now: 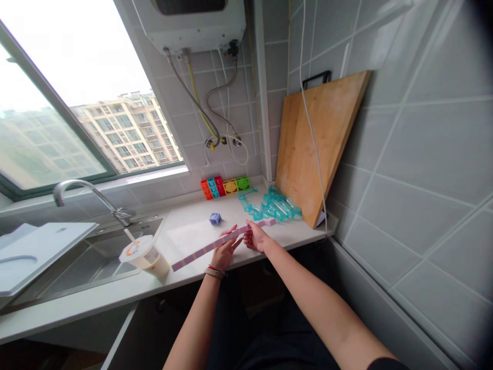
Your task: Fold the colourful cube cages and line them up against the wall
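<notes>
My left hand (224,253) and my right hand (254,238) are both closed on a long, narrow pink-and-purple strip (202,251) with paler bands along it. The strip slants over the counter's front part, its left end near the drink cup and its right end bent slightly. My left fingers wrap round its middle from below. Further right, my right thumb and fingers pinch it. Beyond my hands sits a small blue-violet cube (214,219). Several clear pieces with teal edges (275,206) lie in a pile behind my right hand.
A row of coloured blocks (225,187) stands along the back wall. To the left are a lidded drink cup with a straw (148,256), a sink (111,262) and a faucet (90,187). A wooden board (316,139) leans at the right, a white cable (313,131) hanging before it.
</notes>
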Tool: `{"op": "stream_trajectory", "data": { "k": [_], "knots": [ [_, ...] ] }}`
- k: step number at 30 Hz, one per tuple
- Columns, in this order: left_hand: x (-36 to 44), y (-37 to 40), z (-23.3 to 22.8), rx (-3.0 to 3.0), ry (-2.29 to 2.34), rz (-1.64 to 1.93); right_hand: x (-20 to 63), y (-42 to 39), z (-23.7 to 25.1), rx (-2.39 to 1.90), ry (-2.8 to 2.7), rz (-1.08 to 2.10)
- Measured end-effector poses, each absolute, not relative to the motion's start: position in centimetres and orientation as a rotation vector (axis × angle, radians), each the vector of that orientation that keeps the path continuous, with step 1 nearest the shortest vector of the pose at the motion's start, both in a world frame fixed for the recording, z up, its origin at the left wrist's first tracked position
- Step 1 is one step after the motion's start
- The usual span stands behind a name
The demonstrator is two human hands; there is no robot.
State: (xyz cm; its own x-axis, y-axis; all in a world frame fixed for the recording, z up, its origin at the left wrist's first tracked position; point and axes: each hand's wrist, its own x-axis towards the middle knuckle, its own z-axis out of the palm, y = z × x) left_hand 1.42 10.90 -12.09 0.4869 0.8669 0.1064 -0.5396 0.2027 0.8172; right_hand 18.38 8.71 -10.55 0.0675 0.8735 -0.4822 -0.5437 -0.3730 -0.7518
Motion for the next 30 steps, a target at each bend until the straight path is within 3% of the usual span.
{"op": "stream_trajectory", "data": {
  "k": [12,30],
  "knots": [
    [1.9,11.4,-12.1,0.921,0.603,1.119,17.9,6.8,-12.7,-0.954,-0.372,1.167],
    [2.8,10.9,-12.5,0.956,0.67,1.087,19.0,5.6,-12.7,-0.911,-0.473,1.258]
  ]
}}
